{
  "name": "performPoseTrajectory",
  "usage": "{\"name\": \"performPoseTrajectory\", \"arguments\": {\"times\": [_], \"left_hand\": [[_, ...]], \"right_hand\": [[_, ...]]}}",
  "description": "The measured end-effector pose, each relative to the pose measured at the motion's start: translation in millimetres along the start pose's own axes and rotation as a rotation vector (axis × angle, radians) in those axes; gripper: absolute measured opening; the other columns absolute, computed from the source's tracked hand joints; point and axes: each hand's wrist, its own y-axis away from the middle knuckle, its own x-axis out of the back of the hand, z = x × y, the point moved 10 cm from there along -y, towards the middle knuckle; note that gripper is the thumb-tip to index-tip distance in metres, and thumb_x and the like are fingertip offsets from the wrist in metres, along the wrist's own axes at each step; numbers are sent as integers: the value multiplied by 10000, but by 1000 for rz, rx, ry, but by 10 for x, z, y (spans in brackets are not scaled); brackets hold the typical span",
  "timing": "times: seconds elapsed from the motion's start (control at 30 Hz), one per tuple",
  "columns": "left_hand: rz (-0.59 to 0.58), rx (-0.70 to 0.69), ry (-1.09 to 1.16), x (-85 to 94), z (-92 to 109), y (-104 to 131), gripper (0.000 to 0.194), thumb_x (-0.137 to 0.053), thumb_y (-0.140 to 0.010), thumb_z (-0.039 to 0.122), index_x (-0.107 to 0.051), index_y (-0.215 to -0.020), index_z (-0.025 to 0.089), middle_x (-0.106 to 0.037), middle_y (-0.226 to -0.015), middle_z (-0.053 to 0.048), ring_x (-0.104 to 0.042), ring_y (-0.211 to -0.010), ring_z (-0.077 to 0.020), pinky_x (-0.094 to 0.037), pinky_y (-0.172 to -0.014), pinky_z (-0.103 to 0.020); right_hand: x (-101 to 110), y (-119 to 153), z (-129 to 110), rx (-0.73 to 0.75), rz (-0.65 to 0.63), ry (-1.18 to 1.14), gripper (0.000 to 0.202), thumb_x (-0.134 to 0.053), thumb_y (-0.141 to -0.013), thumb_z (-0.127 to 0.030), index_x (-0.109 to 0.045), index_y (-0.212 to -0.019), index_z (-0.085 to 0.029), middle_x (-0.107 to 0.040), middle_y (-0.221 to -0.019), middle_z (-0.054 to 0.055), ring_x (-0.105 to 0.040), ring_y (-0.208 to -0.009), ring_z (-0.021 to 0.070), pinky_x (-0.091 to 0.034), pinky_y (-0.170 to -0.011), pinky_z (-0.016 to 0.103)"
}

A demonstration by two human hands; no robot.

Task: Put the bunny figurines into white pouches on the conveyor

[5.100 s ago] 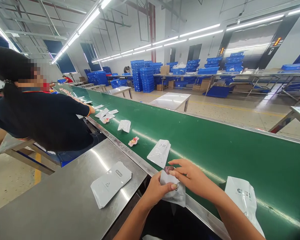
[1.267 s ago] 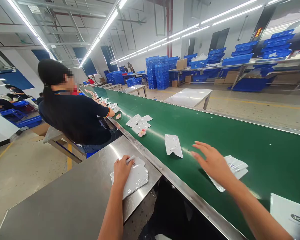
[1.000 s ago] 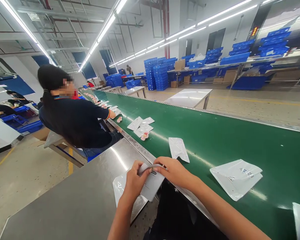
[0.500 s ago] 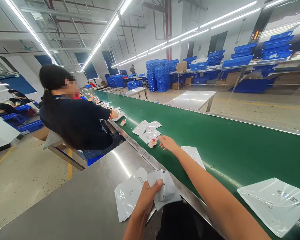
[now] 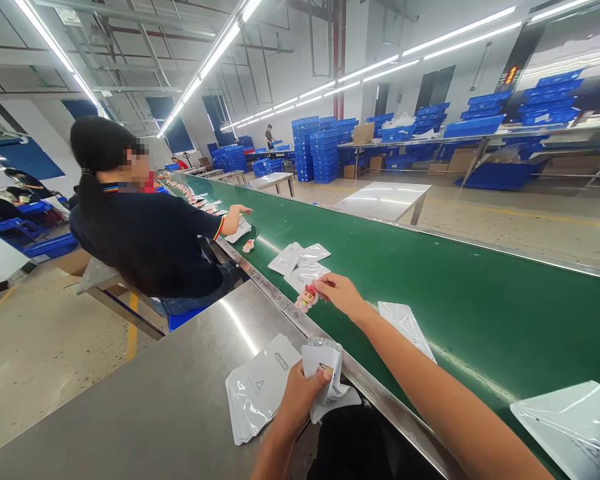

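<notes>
My right hand (image 5: pixel 341 293) pinches a small pink figurine (image 5: pixel 307 298) with a red top, over the near side of the green conveyor belt (image 5: pixel 460 293). Near the table edge, my left hand (image 5: pixel 303 393) is closed on a silvery-white pouch (image 5: pixel 324 367), whose top looks partly spread. Left of that hand, a stack of flat white pouches (image 5: pixel 260 387) lies on the metal table (image 5: pixel 155 387). Several pouches (image 5: pixel 307 275) rest on the belt just beyond the figurine. Another pink figurine (image 5: pixel 249 246) lies further up the belt.
A seated person (image 5: pixel 145 233) in a dark shirt reaches over the belt at the left. More pouches (image 5: pixel 407 327) lie on the belt beside and beyond my right forearm. Blue crates (image 5: pixel 325 150) stand across the aisle.
My right hand has taken hold of the figurine and lifted it. The pouch in my left hand has bent and its top has spread. Belt items shifted toward me; the other person's hand reached outward.
</notes>
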Motion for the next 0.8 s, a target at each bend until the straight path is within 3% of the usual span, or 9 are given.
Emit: {"name": "performPoseTrajectory", "arguments": {"times": [0.13,0.27,0.4,0.53,0.7,0.8], "left_hand": [[-34,-51,-76,-101,70,25,412,-709,-628,496,-587,-729,116,-559,-654,-25,-478,-621,-147,-362,-574,-237],[-46,-103,-98,-300,128,77,447,-719,-608,501,-631,-803,108,-607,-724,-44,-511,-677,-173,-389,-627,-252],[-229,-131,-116,-687,191,170,451,-710,-624,502,-632,-836,111,-608,-726,-39,-511,-675,-166,-395,-627,-249],[-393,-150,-146,-1081,266,312,433,-710,-656,441,-627,-964,147,-633,-849,-46,-542,-774,-188,-411,-687,-252],[-629,-150,-235,-1611,190,560,298,-644,-736,432,-654,-866,164,-633,-851,-45,-544,-806,-203,-402,-718,-264],[-707,-110,-252,-1773,176,604,327,-621,-747,462,-655,-877,165,-619,-820,-40,-531,-780,-195,-394,-701,-262]], "right_hand": [[254,606,-255,89,-90,-149,306,-486,-842,-476,-567,-789,-185,-586,-709,-15,-510,-619,111,-411,-577,227],[416,1088,-282,90,-165,27,214,-531,-836,-380,-608,-744,-202,-599,-689,-23,-513,-612,116,-374,-532,228],[543,1417,-295,162,-104,159,117,-586,-806,-279,-663,-736,-225,-619,-918,4,-563,-843,154,-441,-709,269],[531,1780,-166,184,-112,169,158,-558,-827,-231,-691,-742,-225,-490,-1282,-7,-381,-1220,210,-371,-967,337],[611,2391,-12,126,-215,144,427,-318,-956,-378,-697,-830,-226,-398,-1379,-5,-340,-1270,210,-273,-1057,399],[991,2627,73,71,-86,77,365,-322,-956,-402,-654,-1038,-275,-389,-1383,-11,-373,-1248,188,-310,-1042,351]]}}
